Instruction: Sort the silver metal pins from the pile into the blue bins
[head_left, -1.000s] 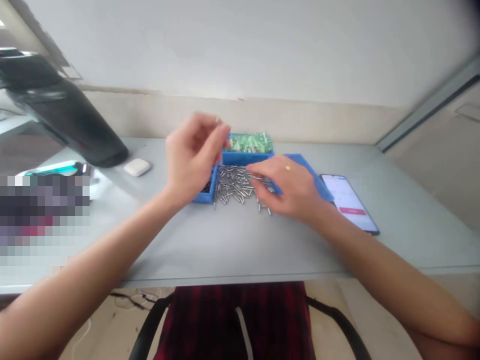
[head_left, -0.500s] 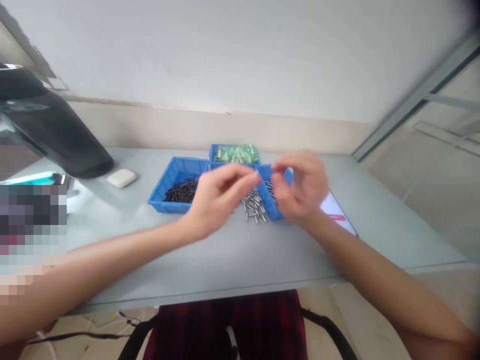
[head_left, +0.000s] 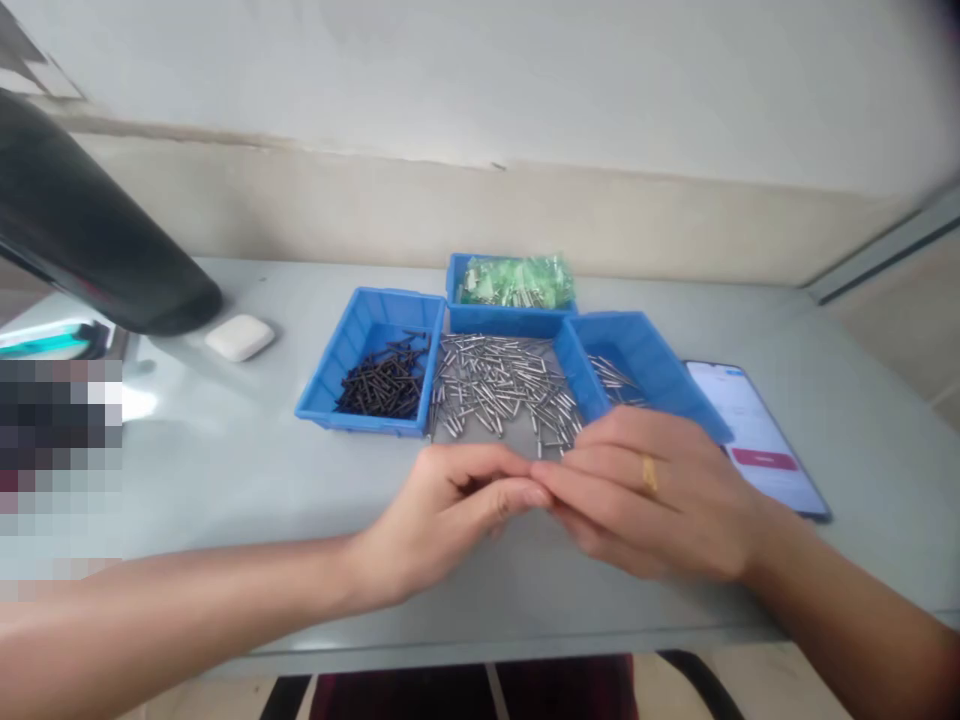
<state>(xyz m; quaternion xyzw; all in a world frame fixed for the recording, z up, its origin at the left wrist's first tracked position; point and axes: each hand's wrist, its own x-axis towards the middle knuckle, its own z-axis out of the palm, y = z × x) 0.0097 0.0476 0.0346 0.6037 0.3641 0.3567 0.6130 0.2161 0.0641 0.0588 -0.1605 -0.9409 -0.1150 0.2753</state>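
Note:
My left hand and my right hand meet at the fingertips above the front of the table. Both are closed in a pinch, and whatever lies between the fingers is hidden. A ring shows on the right hand. Just behind them is a loose pile of silver rivets on the table. A blue bin of dark screws stands to its left. Another blue bin, holding some silver rivets, is at the right, partly covered by my right hand.
At the back, a third blue bin holds a green plastic bag. A phone with its screen lit lies at the right. Leftward are a white case and a large dark bottle. The wall rises behind the table.
My hands have come down toward the table's front and together; they were apart over the bins. My right hand has turned its back upward. The view has tilted and shifted slightly.

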